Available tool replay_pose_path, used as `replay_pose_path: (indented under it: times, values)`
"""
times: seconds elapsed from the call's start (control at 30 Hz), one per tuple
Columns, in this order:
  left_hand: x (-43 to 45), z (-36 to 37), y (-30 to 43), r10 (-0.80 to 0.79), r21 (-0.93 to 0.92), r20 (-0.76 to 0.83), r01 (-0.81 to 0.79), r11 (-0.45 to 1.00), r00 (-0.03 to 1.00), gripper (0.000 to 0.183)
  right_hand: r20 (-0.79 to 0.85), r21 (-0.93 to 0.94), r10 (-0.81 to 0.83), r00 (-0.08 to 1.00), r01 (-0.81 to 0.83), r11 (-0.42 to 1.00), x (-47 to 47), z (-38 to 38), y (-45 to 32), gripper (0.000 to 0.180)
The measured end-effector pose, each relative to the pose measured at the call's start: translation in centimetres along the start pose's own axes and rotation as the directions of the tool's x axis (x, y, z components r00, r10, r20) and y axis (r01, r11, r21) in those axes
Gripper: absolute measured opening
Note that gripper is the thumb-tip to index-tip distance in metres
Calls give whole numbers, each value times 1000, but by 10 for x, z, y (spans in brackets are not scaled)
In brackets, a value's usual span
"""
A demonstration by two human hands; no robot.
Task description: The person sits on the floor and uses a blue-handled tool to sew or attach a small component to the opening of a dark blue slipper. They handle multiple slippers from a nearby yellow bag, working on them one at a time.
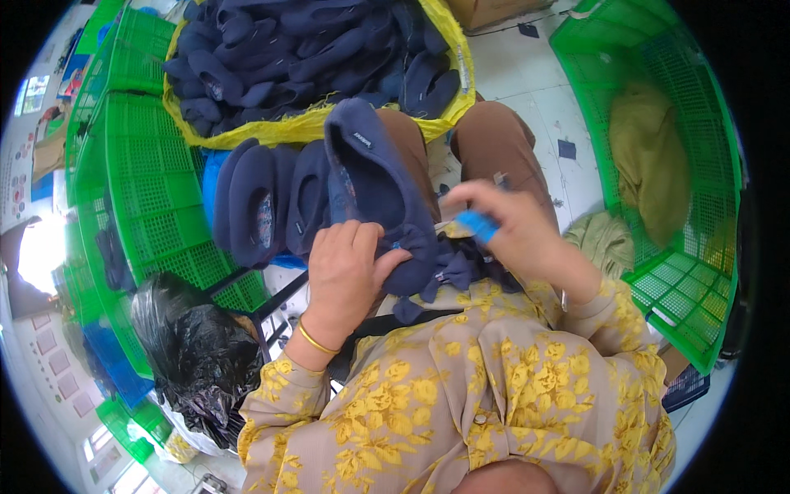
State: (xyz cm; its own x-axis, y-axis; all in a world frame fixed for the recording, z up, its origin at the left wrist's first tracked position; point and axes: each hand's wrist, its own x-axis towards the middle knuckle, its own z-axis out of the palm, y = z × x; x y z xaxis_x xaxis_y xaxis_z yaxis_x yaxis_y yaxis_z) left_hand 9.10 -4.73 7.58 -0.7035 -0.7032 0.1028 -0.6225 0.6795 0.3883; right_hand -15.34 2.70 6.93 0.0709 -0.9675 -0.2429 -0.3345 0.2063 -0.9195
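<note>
My left hand (345, 262) grips the toe end of a navy fabric slipper (364, 133) on my lap, its thumb pressing a small navy bow (412, 242) there. The slipper's opening faces up, and a small tag is stitched near the heel. To the right of the slipper my right hand (521, 228) is raised and blurred, with blue tape (477, 226) around a finger. Its fingertips are bent together; whether they hold something fine cannot be made out. Loose navy bows (453, 272) lie on my lap. Left of the held slipper stand more navy slippers (252, 210), side by side.
Ahead of my knees a yellow woven sack (464, 80) is heaped with navy slippers. Green plastic crates (148, 185) rise on the left, near a black plastic bag (197, 358). Another green crate (676, 315) on the right holds olive cloth (648, 160). Scraps dot the tiled floor (518, 68).
</note>
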Motion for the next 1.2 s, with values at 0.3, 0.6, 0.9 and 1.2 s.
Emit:
replay_pose_path:
  times: [0.3, 0.6, 0.9, 1.2]
  values:
    - [-12, 10, 7, -169, -441, 17, 159, 883, 985, 21, 221, 460, 248, 943, -325, 826, 22, 2, -24, 8]
    - [-26, 12, 13, -21, -405, -128, -33, 914, 992, 23, 122, -11, -145, 982, 147, 989, 32, 10, -27, 21]
    - [-32, 20, 9, 86, -353, -256, -176, 919, 963, 22, 375, -155, -91, 923, 160, 975, 26, 4, -31, 32]
    - [-35, 22, 5, 95, -354, -274, -192, 915, 957, 20, 468, -159, -85, 880, 179, 971, 32, 0, -30, 36]
